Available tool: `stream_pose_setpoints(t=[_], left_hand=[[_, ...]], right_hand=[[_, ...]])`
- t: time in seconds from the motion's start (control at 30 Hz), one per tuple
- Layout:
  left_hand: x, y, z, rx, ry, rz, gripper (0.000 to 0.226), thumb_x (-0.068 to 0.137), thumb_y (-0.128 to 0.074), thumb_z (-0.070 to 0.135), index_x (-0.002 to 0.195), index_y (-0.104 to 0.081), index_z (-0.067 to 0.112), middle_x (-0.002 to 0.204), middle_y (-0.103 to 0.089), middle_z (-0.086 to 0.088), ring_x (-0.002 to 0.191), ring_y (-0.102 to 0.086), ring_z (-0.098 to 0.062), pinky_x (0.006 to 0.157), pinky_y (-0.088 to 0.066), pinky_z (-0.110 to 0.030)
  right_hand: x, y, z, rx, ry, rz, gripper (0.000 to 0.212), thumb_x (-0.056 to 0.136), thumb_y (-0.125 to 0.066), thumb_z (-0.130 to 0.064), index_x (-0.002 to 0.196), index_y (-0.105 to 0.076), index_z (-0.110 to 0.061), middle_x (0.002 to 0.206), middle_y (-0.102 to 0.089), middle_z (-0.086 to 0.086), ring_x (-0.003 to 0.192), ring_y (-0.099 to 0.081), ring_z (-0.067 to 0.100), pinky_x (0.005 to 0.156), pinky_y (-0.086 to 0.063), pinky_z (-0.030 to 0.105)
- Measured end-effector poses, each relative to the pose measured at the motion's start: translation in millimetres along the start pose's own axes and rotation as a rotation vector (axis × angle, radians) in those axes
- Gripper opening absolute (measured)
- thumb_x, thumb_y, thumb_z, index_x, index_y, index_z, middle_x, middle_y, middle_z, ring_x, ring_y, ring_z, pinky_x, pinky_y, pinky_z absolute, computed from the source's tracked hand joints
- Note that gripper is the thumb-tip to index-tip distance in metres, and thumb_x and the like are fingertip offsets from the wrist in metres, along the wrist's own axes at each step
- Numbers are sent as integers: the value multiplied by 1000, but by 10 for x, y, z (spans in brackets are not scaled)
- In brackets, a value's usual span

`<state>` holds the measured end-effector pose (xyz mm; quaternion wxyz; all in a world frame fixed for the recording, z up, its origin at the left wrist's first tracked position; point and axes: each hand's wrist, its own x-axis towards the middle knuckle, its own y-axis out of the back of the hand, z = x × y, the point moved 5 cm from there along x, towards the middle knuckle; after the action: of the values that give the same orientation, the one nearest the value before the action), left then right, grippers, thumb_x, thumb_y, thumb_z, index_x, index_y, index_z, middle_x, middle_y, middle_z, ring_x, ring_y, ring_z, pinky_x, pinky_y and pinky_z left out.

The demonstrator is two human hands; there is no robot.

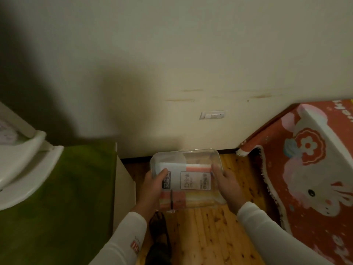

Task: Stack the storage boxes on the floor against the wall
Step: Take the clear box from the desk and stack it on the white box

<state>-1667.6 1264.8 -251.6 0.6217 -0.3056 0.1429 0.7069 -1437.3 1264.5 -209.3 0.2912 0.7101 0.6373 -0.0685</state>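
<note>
I grasp a clear box (pixel 194 180) at both short sides, left hand (pixel 152 186) and right hand (pixel 227 186) each curled round an edge. The box, packed with orange and white packets, sits low over the wooden floor (pixel 210 236) near the wall (pixel 172 64), between a green cloth (pixel 66 188) and a red rug (pixel 305 169). Whether it touches the floor, I cannot tell.
</note>
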Motion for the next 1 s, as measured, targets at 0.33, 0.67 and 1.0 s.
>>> stream_pose_setpoints(t=[0.33,0.67,1.0], left_hand=[[1040,314,-50,9,19,81,36,94,-55,33,128,-55,22,115,-69,-6,99,-69,-23,85,-56,-49],[2316,387,-760,-94,141,155,50,94,-37,58,125,-61,26,117,-70,-4,104,-67,-22,91,-52,-50],[3456,325,-1414,-120,200,160,57,93,-35,65,126,-61,26,116,-71,-3,104,-68,-22,90,-54,-47]], right_hand=[[1088,-593,145,-21,-87,19,44,94,-42,-55,93,-70,-21,83,-74,1,75,-72,15,69,-60,39],[2421,-1027,927,-48,-131,-91,43,94,-39,-56,97,-69,-25,87,-74,-1,81,-72,17,75,-58,43],[3632,-1362,1877,4,-175,-109,46,91,-43,-59,105,-68,-22,93,-74,1,87,-71,19,81,-57,47]])
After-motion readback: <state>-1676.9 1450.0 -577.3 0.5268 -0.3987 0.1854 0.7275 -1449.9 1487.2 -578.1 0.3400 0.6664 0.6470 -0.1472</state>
